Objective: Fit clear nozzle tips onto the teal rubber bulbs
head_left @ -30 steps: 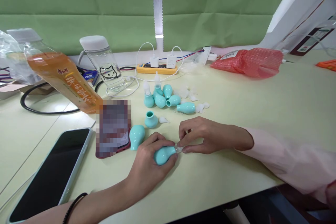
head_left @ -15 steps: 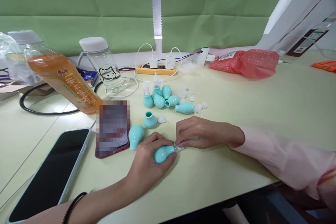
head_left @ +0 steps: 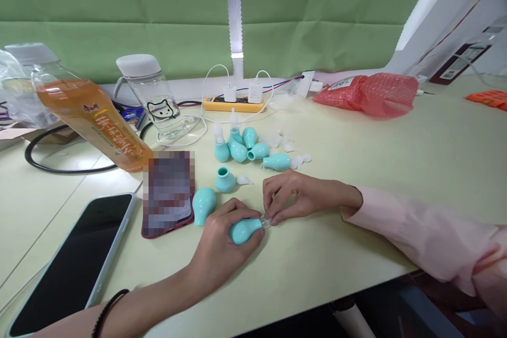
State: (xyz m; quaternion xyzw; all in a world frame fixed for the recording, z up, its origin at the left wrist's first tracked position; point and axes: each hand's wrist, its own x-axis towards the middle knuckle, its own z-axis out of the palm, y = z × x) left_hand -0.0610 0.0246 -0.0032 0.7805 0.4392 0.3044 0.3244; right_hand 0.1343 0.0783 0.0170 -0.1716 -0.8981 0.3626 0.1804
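A teal rubber bulb (head_left: 242,232) lies on its side on the table, gripped between the thumb and fingers of my left hand (head_left: 225,240). From the bulb's narrow end a clear tip (head_left: 265,221) sticks out to the right, and the fingertips of my right hand (head_left: 295,196) pinch it. Just left of my left hand stands another teal bulb (head_left: 204,205). Behind it are an open-mouthed teal bulb (head_left: 225,180) and a loose white tip (head_left: 244,180). Several more teal bulbs (head_left: 237,151) cluster farther back, two with clear tips pointing up.
Two phones (head_left: 75,259) (head_left: 168,195) lie at the left. Behind them are an orange drink bottle (head_left: 95,116) and a clear cat-face bottle (head_left: 162,110). A yellow power strip (head_left: 233,105) and a red bubble-wrap package (head_left: 372,95) sit at the back.
The fingers of my right hand have shifted slightly around the clear tip. The whole view has moved a little, and my left hand keeps its hold on the bulb.
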